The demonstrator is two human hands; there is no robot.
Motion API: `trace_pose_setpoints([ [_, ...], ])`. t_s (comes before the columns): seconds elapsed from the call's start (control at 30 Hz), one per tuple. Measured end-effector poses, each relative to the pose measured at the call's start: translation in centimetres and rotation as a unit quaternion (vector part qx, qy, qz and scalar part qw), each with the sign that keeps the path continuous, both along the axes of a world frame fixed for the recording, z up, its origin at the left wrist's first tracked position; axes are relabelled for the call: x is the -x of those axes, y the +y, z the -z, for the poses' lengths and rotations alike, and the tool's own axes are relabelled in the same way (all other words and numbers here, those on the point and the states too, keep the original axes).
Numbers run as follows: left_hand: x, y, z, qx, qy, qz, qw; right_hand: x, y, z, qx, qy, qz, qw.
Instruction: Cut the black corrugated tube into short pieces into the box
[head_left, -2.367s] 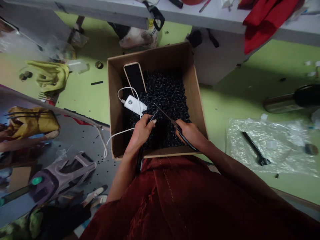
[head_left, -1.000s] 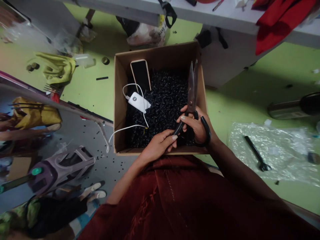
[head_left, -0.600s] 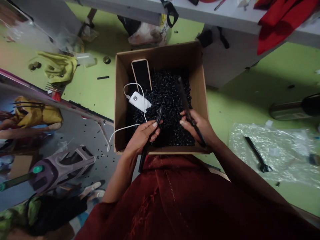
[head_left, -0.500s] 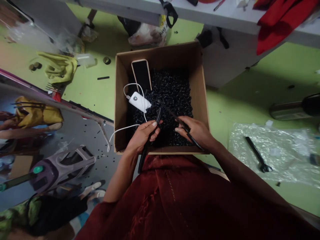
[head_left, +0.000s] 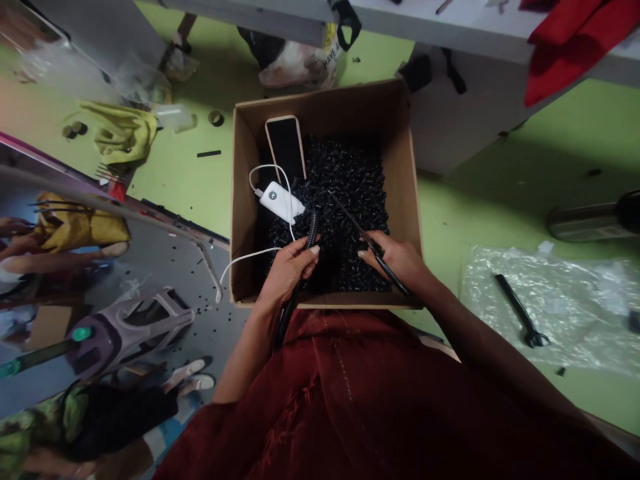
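Observation:
Over the cardboard box (head_left: 415, 220), my left hand (head_left: 291, 270) is closed around a long black ribbed strip (head_left: 313, 228). The strip's far end rises past the fingertips, and its tail hangs over the box's near edge. In my right hand (head_left: 395, 259) is a dark-handled tool with a long thin blade (head_left: 349, 215); whether it is a knife or scissors I cannot make out. The blade points up and left, apart from the strip. Beneath both hands lies a heap of small black pieces (head_left: 350, 170). A white power bank (head_left: 279, 201) with a white cable rests on the heap.
A phone (head_left: 287, 148) leans inside the box's far left corner. To the right, a black tool (head_left: 517, 310) lies on a clear plastic sheet (head_left: 485, 263). Beyond the box are a bench (head_left: 415, 27) and a plastic bag (head_left: 297, 67). Other people sit at the left, near a stool (head_left: 135, 327).
The blade has swung slightly away from the strip, leaving a wider gap. My left hand has shifted its grip, and the strip stands straighter. The view has moved slightly.

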State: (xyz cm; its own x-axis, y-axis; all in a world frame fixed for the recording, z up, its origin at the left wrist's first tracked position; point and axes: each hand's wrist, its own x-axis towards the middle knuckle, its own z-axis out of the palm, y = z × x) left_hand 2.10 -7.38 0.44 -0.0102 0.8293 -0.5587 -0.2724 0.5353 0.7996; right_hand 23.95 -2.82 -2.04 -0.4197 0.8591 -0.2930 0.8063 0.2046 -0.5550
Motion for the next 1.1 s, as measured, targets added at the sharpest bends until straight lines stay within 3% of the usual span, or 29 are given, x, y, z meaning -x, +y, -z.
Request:
trace_pose_setpoints([
  [0.17, -0.1, 0.1, 0.3, -0.011, 0.036, 0.014, 0.999, 0.0, -0.5, -0.1, -0.011, 0.069, -0.06, 0.996],
  [0.3, 0.0, 0.0, 0.6, -0.034, 0.071, 0.043, 0.996, 0.1, -1.0, 0.2, 0.013, 0.053, -0.121, 0.991],
  [0.37, 0.0, -0.1, 0.7, -0.038, 0.084, 0.045, 0.995, 0.1, -0.9, 0.4, 0.02, 0.03, -0.109, 0.993],
  [0.47, 0.1, -0.2, 1.0, -0.035, 0.092, 0.041, 0.994, 0.1, -0.5, 0.4, 0.021, 0.003, -0.029, 0.999],
  [0.6, 0.0, -0.2, 1.1, -0.038, 0.081, 0.039, 0.995, 0.0, -0.2, 0.3, 0.012, 0.032, 0.038, 0.999],
  [0.8, 0.2, -0.3, 0.2, -0.042, 0.087, 0.043, 0.994, 0.2, -0.6, 0.2, 0.025, 0.068, 0.033, 0.997],
  [1.1, 1.1, -0.5, -0.6, -0.058, 0.177, 0.105, 0.977, 0.2, -0.9, -0.5, 0.06, 0.092, -0.03, 0.993],
])
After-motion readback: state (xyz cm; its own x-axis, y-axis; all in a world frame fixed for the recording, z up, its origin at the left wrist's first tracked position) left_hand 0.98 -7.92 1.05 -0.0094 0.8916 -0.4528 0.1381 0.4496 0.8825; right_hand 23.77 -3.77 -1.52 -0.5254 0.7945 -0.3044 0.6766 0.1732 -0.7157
